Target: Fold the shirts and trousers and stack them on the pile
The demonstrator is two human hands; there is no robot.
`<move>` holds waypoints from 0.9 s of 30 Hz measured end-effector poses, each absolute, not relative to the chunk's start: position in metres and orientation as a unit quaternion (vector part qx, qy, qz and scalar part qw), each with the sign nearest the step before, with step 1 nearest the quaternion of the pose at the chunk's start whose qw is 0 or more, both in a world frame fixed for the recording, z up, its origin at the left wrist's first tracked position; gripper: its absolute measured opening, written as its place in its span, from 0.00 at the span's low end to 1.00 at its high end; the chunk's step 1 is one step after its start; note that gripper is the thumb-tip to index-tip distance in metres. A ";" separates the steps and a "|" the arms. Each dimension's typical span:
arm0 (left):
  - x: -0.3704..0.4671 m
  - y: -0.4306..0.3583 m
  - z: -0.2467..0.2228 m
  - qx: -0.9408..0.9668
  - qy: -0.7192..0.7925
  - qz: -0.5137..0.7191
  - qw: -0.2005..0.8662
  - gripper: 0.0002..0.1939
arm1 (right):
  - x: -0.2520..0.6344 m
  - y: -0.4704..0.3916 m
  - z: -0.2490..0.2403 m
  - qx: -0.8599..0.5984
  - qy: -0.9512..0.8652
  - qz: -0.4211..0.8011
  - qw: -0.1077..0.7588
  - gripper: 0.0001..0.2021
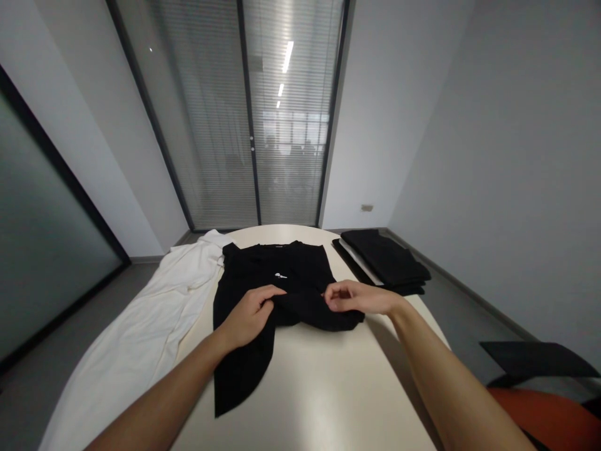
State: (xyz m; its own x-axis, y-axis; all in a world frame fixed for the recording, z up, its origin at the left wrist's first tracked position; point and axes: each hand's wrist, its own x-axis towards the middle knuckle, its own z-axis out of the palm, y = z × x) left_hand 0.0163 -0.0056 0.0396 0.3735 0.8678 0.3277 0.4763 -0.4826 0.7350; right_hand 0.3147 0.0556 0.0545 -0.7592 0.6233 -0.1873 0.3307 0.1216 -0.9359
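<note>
A black shirt (300, 269) with a small white print on its chest lies on the pale table (319, 388), its collar toward the far end. Its lower part is lifted and folded upward at the middle and right, while the left part hangs flat toward the near side. My left hand (251, 313) pinches the fabric left of the middle, fingers closed. On the right side, my right hand (350, 296) has its fingers curled together on the edge of the raised cloth.
White cloth (164, 307) lies along the table's left side and drapes over the edge. A stack of folded dark garments (387, 260), one light layer among them, sits at the right edge. An orange and black chair (544, 413) stands at the lower right.
</note>
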 end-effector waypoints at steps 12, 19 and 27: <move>0.018 -0.012 0.040 0.879 0.330 0.236 0.251 0.22 | 0.298 0.046 0.051 -0.252 -0.742 0.620 -0.033 0.32; 0.014 -0.012 0.043 0.879 0.324 0.298 0.183 0.20 | 0.298 0.039 0.066 -0.243 -0.771 0.588 -0.001 0.20; 0.015 -0.011 0.043 0.851 0.394 0.310 0.158 0.18 | 0.284 0.034 0.053 -0.311 -0.767 0.561 -0.003 0.36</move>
